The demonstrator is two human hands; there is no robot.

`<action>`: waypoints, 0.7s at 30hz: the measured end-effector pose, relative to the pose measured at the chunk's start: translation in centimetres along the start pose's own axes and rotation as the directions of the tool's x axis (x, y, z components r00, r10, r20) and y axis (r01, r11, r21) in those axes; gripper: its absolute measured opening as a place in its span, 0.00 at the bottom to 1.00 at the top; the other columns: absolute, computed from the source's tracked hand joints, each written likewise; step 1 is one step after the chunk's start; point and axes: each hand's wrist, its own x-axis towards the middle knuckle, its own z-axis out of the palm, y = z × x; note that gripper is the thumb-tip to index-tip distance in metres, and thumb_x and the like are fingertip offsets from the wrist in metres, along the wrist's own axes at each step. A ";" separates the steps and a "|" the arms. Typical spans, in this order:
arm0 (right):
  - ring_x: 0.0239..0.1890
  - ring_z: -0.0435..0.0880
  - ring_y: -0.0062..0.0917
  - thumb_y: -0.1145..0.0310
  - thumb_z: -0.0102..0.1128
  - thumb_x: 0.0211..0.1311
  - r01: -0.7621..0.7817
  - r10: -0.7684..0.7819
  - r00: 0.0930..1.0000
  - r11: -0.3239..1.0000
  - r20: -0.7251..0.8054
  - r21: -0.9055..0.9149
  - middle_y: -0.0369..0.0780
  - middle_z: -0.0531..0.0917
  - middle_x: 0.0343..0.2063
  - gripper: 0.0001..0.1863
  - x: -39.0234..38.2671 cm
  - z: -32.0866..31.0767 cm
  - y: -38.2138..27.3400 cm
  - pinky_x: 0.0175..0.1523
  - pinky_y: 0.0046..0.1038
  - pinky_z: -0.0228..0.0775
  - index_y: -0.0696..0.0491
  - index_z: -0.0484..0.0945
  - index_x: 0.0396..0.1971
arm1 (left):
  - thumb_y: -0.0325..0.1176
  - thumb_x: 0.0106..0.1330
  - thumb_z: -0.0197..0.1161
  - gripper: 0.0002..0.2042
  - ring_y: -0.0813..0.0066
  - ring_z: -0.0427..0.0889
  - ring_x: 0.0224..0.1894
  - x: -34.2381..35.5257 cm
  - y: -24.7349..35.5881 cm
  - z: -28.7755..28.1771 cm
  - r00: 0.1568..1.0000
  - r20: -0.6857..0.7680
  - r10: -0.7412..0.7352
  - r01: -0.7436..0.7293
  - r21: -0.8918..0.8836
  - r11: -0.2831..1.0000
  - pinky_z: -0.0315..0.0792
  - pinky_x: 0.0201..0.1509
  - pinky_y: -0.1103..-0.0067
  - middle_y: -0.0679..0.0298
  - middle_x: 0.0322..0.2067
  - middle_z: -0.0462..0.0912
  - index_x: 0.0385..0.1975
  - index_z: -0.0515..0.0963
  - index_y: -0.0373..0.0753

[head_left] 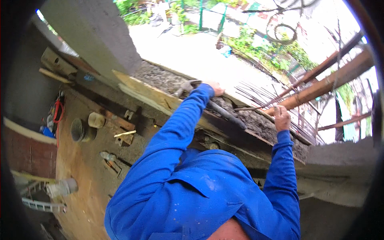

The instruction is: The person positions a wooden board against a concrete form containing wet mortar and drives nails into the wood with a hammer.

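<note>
Near you, by the wooden plank, the hammer lies beneath your left sleeve; a forearm sweep could knock it off. Your right hand is curled, grip unclear, near a rod that could spring. Farther, your left hand's hold is hidden.

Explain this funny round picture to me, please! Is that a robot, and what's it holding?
No robot here, just a person in a blue shirt. There is one picture, from a wide camera worn on their head, looking down; its lens bends straight edges. The left hand reaches over a rough grey ledge. A hammer lies there, passing under that sleeve. The right hand is farther along, with curled fingers. I can't tell whether either hand holds something. Down on the left stand a dark bucket and a pale container.
</note>
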 end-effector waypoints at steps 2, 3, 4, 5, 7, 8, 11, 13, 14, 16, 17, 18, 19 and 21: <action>0.19 0.77 0.18 0.67 0.58 0.61 -0.021 0.019 1.000 0.995 0.020 0.101 0.38 0.78 0.16 0.09 1.3 0.5 -4.6 0.26 0.23 0.68 0.57 0.80 0.27 | 0.37 0.60 0.48 0.14 0.54 0.83 0.37 -0.2 0.2 0.0 0.998 -0.001 -0.056 0.055 -0.039 0.998 0.76 0.42 0.61 0.51 0.34 0.83 0.33 0.81 0.42; 0.21 0.78 0.18 0.66 0.58 0.61 0.049 -0.064 0.995 0.983 0.081 0.176 0.39 0.79 0.17 0.10 2.3 1.5 -6.8 0.27 0.24 0.68 0.58 0.80 0.26 | 0.37 0.62 0.47 0.13 0.54 0.83 0.38 -0.5 0.0 0.2 0.997 0.014 -0.078 0.079 -0.035 0.996 0.75 0.43 0.61 0.52 0.34 0.83 0.33 0.81 0.44; 0.22 0.78 0.20 0.67 0.59 0.60 0.108 -0.134 0.983 0.976 0.129 0.189 0.40 0.79 0.18 0.10 3.1 2.6 -10.0 0.28 0.25 0.68 0.59 0.80 0.26 | 0.37 0.62 0.47 0.13 0.54 0.83 0.38 -0.9 0.0 -0.3 0.995 0.025 -0.101 0.102 -0.040 0.994 0.75 0.43 0.61 0.52 0.34 0.83 0.33 0.81 0.44; 0.22 0.79 0.22 0.67 0.59 0.59 0.165 -0.200 0.965 0.966 0.170 0.201 0.40 0.80 0.19 0.10 3.7 3.8 -13.5 0.29 0.26 0.69 0.59 0.80 0.26 | 0.37 0.60 0.48 0.14 0.53 0.83 0.39 -1.4 0.4 -1.9 0.995 0.041 -0.093 0.095 -0.066 0.993 0.75 0.44 0.63 0.51 0.36 0.83 0.34 0.81 0.42; 0.26 0.80 0.28 0.66 0.60 0.56 0.327 -0.393 0.872 0.912 0.293 0.249 0.41 0.81 0.22 0.10 4.9 6.9 -19.4 0.33 0.27 0.70 0.59 0.80 0.26 | 0.38 0.58 0.49 0.15 0.53 0.82 0.41 -1.8 0.6 -2.2 0.995 0.042 -0.087 0.091 -0.094 0.991 0.75 0.45 0.64 0.49 0.37 0.83 0.35 0.82 0.41; 0.27 0.80 0.30 0.67 0.60 0.55 0.358 -0.454 0.817 0.882 0.354 0.306 0.42 0.82 0.24 0.09 5.2 9.5 -22.6 0.35 0.28 0.71 0.59 0.81 0.27 | 0.38 0.59 0.48 0.15 0.53 0.81 0.43 -2.1 -0.2 -0.5 0.986 -0.038 -0.164 0.152 -0.206 0.967 0.75 0.47 0.66 0.49 0.38 0.82 0.36 0.82 0.41; 0.31 0.81 0.33 0.67 0.59 0.54 0.375 -0.546 0.663 0.834 0.512 0.404 0.46 0.82 0.28 0.10 5.6 18.6 -26.8 0.39 0.31 0.72 0.59 0.81 0.30 | 0.39 0.60 0.48 0.16 0.54 0.81 0.45 -2.1 -0.9 -0.2 0.975 -0.056 -0.214 0.189 -0.286 0.939 0.74 0.49 0.67 0.50 0.39 0.82 0.37 0.82 0.41; 0.32 0.81 0.33 0.68 0.59 0.53 0.290 -0.442 0.596 0.897 0.670 0.333 0.47 0.82 0.28 0.09 5.4 24.3 -27.8 0.40 0.32 0.72 0.58 0.81 0.29 | 0.40 0.60 0.48 0.16 0.54 0.81 0.45 -1.9 -0.6 -1.3 0.984 -0.003 -0.179 0.173 -0.243 0.954 0.74 0.48 0.67 0.50 0.38 0.83 0.37 0.82 0.41; 0.32 0.81 0.33 0.68 0.59 0.53 0.300 -0.452 0.586 0.892 0.673 0.338 0.47 0.82 0.28 0.09 5.4 26.9 -27.8 0.40 0.32 0.72 0.58 0.81 0.29 | 0.40 0.61 0.47 0.16 0.54 0.81 0.45 -2.0 -0.7 -1.7 0.984 0.018 -0.175 0.175 -0.239 0.955 0.74 0.48 0.67 0.50 0.38 0.83 0.37 0.82 0.41; 0.30 0.81 0.35 0.68 0.59 0.52 0.461 -0.438 0.571 0.871 0.694 0.171 0.48 0.81 0.27 0.09 5.2 31.6 -27.8 0.39 0.34 0.73 0.58 0.80 0.27 | 0.41 0.61 0.47 0.17 0.55 0.81 0.45 -1.9 -0.7 -1.4 0.985 0.057 -0.162 0.171 -0.234 0.957 0.74 0.48 0.66 0.51 0.38 0.83 0.37 0.82 0.41; 0.30 0.81 0.35 0.68 0.59 0.52 0.481 -0.471 0.543 0.853 0.695 0.202 0.48 0.81 0.27 0.09 4.8 33.5 -28.7 0.39 0.34 0.73 0.58 0.80 0.27 | 0.41 0.61 0.47 0.17 0.55 0.81 0.44 -2.6 -1.0 -1.3 0.980 0.074 -0.184 0.197 -0.230 0.953 0.74 0.48 0.66 0.51 0.38 0.83 0.37 0.82 0.41; 0.29 0.81 0.37 0.67 0.58 0.51 0.462 -0.442 0.556 0.868 0.704 0.179 0.49 0.81 0.26 0.09 4.9 34.4 -28.8 0.38 0.36 0.74 0.57 0.80 0.27 | 0.42 0.62 0.47 0.17 0.55 0.81 0.44 -2.6 -0.8 -1.5 0.981 0.082 -0.177 0.192 -0.228 0.955 0.74 0.48 0.66 0.51 0.37 0.83 0.37 0.82 0.41; 0.28 0.81 0.39 0.66 0.58 0.51 0.442 -0.411 0.571 0.883 0.711 0.156 0.50 0.81 0.25 0.09 5.3 35.2 -28.8 0.37 0.37 0.74 0.57 0.79 0.26 | 0.42 0.62 0.47 0.17 0.55 0.81 0.44 -2.3 -0.6 -1.7 0.982 0.088 -0.167 0.183 -0.227 0.957 0.74 0.48 0.66 0.52 0.37 0.83 0.36 0.82 0.41; 0.37 0.83 0.41 0.65 0.58 0.50 0.549 -0.306 0.523 0.835 0.796 -0.041 0.46 0.84 0.32 0.10 4.9 34.0 -31.9 0.44 0.39 0.75 0.53 0.83 0.29 | 0.43 0.62 0.47 0.18 0.56 0.81 0.44 -2.7 -1.0 -1.1 0.979 0.111 -0.173 0.195 -0.233 0.953 0.73 0.47 0.66 0.52 0.37 0.83 0.36 0.82 0.41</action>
